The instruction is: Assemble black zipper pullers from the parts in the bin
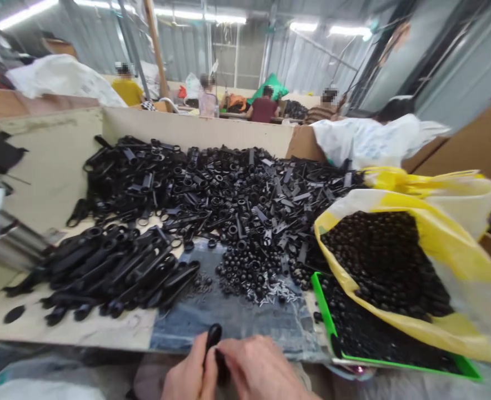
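A black plastic handle point(213, 338) is held at the near edge of the table point(41, 166), just in front of the person. The left hand point(189, 375) is closed around its lower part, with the rounded top end left showing above the fingers. The right hand point(262, 369) is pressed against the handle from the right, its fingertips pinched on a small dark piece at the handle's side; what that piece is cannot be told.

A grey cloth point(237, 316) is spread on the table just beyond the hands. A pile of similar long handles point(112, 266) is stacked to the left of it. Small black rings point(245, 266) and a few pale pins point(274, 293) are scattered at the cloth's far edge, and a large heap of mixed black parts point(212, 189) is spread farther back. On the right, a green tray point(324, 311) of small black beads is partly covered by a yellow bag point(449, 250) filled with the same beads. Other people are seated at work far behind the table's back wall.
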Demonstrator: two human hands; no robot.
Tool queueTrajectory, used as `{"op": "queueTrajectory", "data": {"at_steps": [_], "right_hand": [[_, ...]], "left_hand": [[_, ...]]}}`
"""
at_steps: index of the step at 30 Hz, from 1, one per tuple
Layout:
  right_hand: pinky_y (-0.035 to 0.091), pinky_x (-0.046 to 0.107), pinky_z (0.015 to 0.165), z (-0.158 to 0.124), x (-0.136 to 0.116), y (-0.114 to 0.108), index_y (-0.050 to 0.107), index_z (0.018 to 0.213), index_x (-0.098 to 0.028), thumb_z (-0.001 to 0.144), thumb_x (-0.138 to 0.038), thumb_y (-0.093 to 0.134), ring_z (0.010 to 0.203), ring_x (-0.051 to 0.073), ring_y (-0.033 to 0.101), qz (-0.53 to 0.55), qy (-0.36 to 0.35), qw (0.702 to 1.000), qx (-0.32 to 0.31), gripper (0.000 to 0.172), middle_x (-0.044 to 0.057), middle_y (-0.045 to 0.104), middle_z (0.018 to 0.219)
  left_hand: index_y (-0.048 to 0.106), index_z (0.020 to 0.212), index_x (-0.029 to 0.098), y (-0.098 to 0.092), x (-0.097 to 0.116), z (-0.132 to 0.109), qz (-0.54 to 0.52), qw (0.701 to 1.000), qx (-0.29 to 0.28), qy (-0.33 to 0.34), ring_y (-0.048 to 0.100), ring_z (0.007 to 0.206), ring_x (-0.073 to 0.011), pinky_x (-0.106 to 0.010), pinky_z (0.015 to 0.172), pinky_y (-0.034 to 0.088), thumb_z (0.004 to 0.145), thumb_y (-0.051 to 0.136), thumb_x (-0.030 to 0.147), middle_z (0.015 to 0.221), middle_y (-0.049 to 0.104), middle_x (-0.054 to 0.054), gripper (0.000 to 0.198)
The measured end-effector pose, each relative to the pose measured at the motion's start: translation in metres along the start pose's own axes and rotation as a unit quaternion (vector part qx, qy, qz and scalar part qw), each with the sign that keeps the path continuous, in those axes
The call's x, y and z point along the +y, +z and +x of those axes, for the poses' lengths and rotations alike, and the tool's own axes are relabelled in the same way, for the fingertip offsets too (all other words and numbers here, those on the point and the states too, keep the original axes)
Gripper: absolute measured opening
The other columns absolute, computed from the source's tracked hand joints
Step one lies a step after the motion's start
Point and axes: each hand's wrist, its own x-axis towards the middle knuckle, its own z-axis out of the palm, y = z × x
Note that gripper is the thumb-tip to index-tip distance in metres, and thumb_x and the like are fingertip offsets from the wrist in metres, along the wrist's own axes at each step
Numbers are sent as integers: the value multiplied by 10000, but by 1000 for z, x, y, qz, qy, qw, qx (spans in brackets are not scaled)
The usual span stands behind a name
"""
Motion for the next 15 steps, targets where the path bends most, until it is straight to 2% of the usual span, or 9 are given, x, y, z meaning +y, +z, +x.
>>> {"op": "queueTrajectory", "data": {"at_steps": [1,3,4,5,7,9,11,13,15], "right_hand": [[443,232,543,-6,-1,-8,746,979,-234,792,-78,625,724,230,790,-16,7,1000,-21,272,36,828,837],[461,248,559,-19,0,-17,742,992,-208,733,-55,638,746,260,793,-24,1,999,-49,318,68,828,870],[471,246,565,-24,1,-18,737,980,-208,746,-55,622,732,251,790,-6,-10,999,-40,303,63,824,855],[483,242,573,-28,2,-18,731,971,-213,777,-59,593,713,234,785,21,-22,999,-16,284,53,819,832],[510,232,596,-32,5,-14,720,992,-223,874,-78,503,698,204,781,83,-42,994,64,286,36,811,804],[538,227,621,-31,7,-8,707,1077,-205,959,-109,434,719,192,787,130,-57,981,135,313,48,816,840],[557,218,649,-26,10,-1,691,1139,-186,1008,-134,420,755,184,794,156,-75,972,156,305,62,820,904],[566,207,676,-19,14,6,680,1177,-195,1009,-117,443,786,179,793,146,-88,974,152,300,60,815,947],[566,202,670,-13,18,13,674,1212,-219,981,-78,467,778,178,788,111,-99,977,152,340,42,802,924]], "left_hand": [[643,1249,266,-4,4,1,8,1000,-17,17,831,794,-234,-223,648,611,1020,481,279,997,862,-63,281],[681,1189,241,-11,13,4,30,999,1,-27,803,660,-249,-262,576,581,1015,475,323,828,843,-66,282],[698,1147,230,-15,17,6,25,998,15,-59,792,646,-252,-266,562,569,1003,489,335,804,834,-74,275],[704,1128,228,-17,21,9,20,995,30,-89,783,653,-245,-264,562,558,1007,477,350,797,825,-75,285],[718,1101,222,-19,30,15,-77,978,47,-186,743,633,-210,-240,541,530,1001,505,432,772,800,-58,316],[732,1073,200,-16,38,19,-243,922,49,-298,669,562,-162,-208,491,480,950,583,552,704,751,-29,401],[739,1052,178,-10,45,22,-392,835,49,-382,605,510,-123,-181,449,425,842,710,621,659,704,-7,492],[734,1077,183,-4,50,23,-477,766,65,-427,608,531,-107,-164,451,411,722,846,590,696,707,-3,551],[721,1116,203,-2,53,22,-517,722,88,-450,654,599,-118,-158,483,436,640,929,524,751,725,-9,611]]}}
